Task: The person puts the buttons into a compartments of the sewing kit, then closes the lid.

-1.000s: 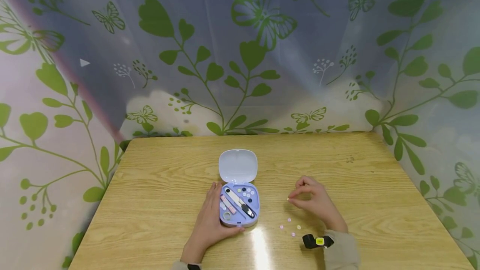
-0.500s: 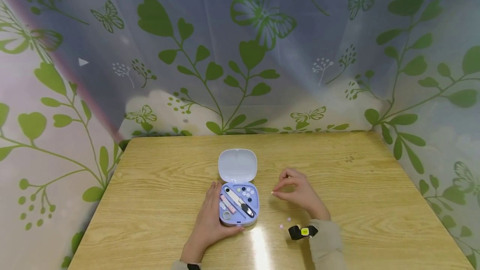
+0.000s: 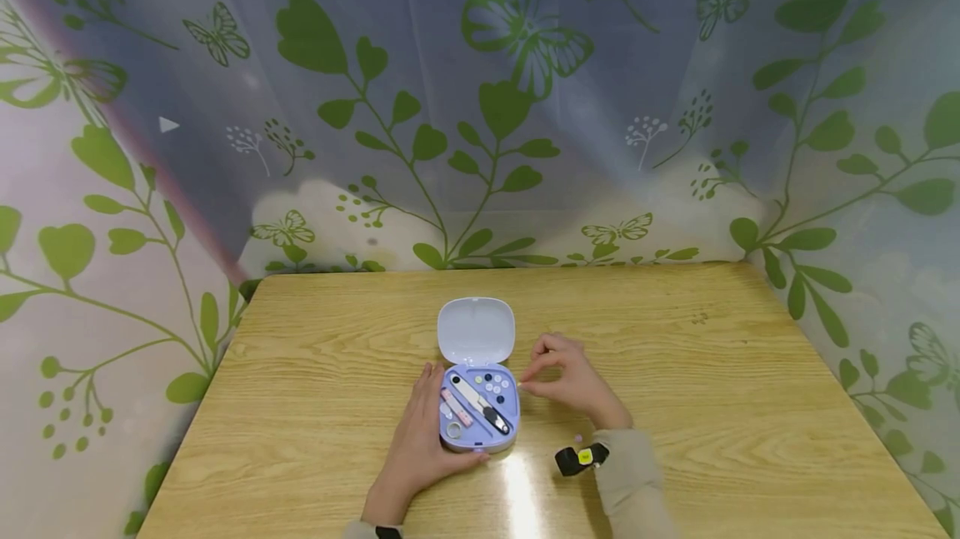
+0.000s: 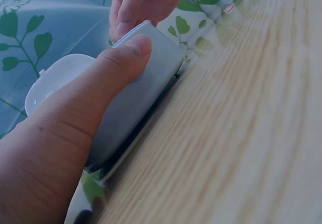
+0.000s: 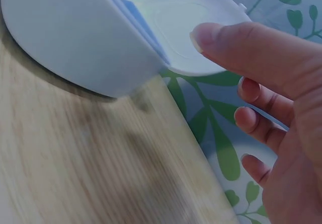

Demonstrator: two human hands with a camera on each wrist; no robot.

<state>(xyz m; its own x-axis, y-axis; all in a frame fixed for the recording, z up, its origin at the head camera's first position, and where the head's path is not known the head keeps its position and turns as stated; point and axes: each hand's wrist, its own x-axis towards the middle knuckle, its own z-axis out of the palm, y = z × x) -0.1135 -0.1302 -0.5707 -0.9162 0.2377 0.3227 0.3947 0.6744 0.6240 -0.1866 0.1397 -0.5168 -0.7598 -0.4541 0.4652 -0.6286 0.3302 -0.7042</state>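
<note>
A lilac sewing box (image 3: 468, 446) stands on the table with its white lid (image 3: 476, 331) raised. My left hand (image 3: 423, 431) holds the box, fingers along its left side and thumb on the front wall. My right hand (image 3: 573, 385) is just right of the box. Its thumb and index finger pinch a tiny pale button (image 3: 521, 385), which the right wrist view does not show. Several white and black buttons (image 3: 497, 390) lie in the upper right compartment. A long white tool (image 3: 468, 393) with a black end lies diagonally across the middle.
The box's left compartment has a pink-and-white strip (image 3: 456, 408) and a silvery ring (image 3: 453, 431). On the wooden table (image 3: 315, 389), a loose pinkish button (image 3: 578, 439) lies near the right wrist camera (image 3: 581, 459). A leaf-patterned cloth (image 3: 480, 147) hangs behind.
My right hand has moved left with the pinched button, up to the box's right edge. Its wrist and sleeve now cover most of the loose buttons. The left hand and box have stayed put.
</note>
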